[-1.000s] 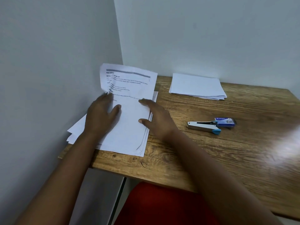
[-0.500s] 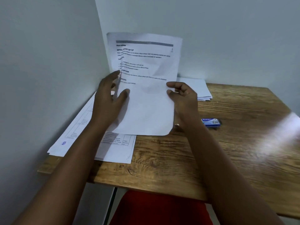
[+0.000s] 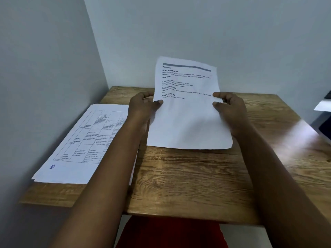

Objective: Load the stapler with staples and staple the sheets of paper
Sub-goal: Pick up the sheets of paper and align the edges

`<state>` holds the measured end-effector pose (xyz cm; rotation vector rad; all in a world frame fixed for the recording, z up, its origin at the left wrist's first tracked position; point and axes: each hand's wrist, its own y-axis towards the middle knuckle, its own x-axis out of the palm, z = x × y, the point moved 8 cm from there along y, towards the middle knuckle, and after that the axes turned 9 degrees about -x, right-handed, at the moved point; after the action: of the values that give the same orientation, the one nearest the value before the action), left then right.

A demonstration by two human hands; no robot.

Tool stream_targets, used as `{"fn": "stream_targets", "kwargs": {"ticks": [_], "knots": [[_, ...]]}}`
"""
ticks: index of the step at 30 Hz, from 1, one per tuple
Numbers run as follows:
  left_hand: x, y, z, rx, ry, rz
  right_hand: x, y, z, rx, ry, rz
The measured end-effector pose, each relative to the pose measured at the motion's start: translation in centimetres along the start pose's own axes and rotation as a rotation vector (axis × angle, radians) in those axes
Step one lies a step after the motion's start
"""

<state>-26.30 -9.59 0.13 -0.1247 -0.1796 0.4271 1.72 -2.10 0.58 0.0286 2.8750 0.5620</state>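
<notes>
I am sitting at a wooden table (image 3: 188, 176) pushed into the corner of two pale, bare walls (image 3: 53, 51), with something red (image 3: 170, 233) just under the table's near edge below my forearms. Between my hands I hold a set of printed sheets (image 3: 188, 119) upright, the long axis running up and away from me, the bottom edge hanging just above the wood or touching it; I cannot tell which. My left hand (image 3: 141, 108) pinches the left edge, thumb on the printed face and fingers behind. My right hand (image 3: 231, 111) pinches the right edge the same way. Both grips sit about halfway up, so neither hand is nearer the paper than the other.

Left of my left forearm a second stack of sheets printed with a table (image 3: 84, 144) lies flat, long axis pointing toward the corner, close to the left wall.

The stapler and the staples are not in view. I judge they must be found before anything is fastened, and that one hand has to let go to reach them. At the far right, beyond my right hand, a white and dark object (image 3: 324, 111) shows only partly.
</notes>
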Motion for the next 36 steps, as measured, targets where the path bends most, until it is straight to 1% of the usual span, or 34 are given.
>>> {"fn": "stream_targets", "kwargs": {"ticks": [2,4,7,9,13,17,19,22,24,26,28,31,33,36], "knots": [[0.2,0.3,-0.8,0.011,0.023,-0.011,-0.7,0.0,0.2,-0.011,-0.024,-0.031],[0.3,0.4,-1.7,0.022,0.078,-0.049,-1.5,-0.3,0.3,-0.025,-0.001,0.001],[0.3,0.6,-2.8,0.013,0.112,-0.110,-1.8,-0.9,1.4,0.024,0.187,0.028],[-0.1,0.9,-2.8,0.022,0.099,-0.110,-1.5,-1.1,1.8,0.043,0.250,0.017],[-0.5,1.1,-2.5,0.032,0.091,-0.101,-1.2,-0.6,2.4,0.063,0.270,0.000],[-0.3,1.0,-2.9,-0.007,0.065,-0.129,-0.7,-0.8,3.0,0.061,0.249,-0.050],[-0.4,1.2,-3.0,-0.007,0.070,-0.110,-0.6,-1.1,2.8,0.034,0.225,-0.053],[-1.1,1.3,-2.9,0.026,0.075,-0.032,-0.5,-1.2,2.8,0.014,0.197,-0.042],[-1.1,1.3,-2.7,0.058,0.090,-0.045,-0.6,-1.3,3.1,0.031,0.193,-0.030],[-0.6,1.2,-3.1,0.018,0.101,-0.111,-0.8,-1.3,3.3,0.046,0.187,-0.034],[-0.3,0.9,-3.5,-0.079,0.106,-0.119,-0.9,-1.3,3.2,0.039,0.208,-0.047],[0.0,0.6,-3.9,-0.186,0.033,-0.138,-1.3,-1.2,2.6,-0.024,0.129,-0.062],[0.1,0.5,-3.8,-0.205,-0.031,-0.182,-1.4,-1.1,2.4,-0.053,0.088,-0.068],[0.3,0.4,-3.9,-0.220,0.000,-0.242,-1.5,-1.0,2.5,-0.071,0.013,-0.057]]}}
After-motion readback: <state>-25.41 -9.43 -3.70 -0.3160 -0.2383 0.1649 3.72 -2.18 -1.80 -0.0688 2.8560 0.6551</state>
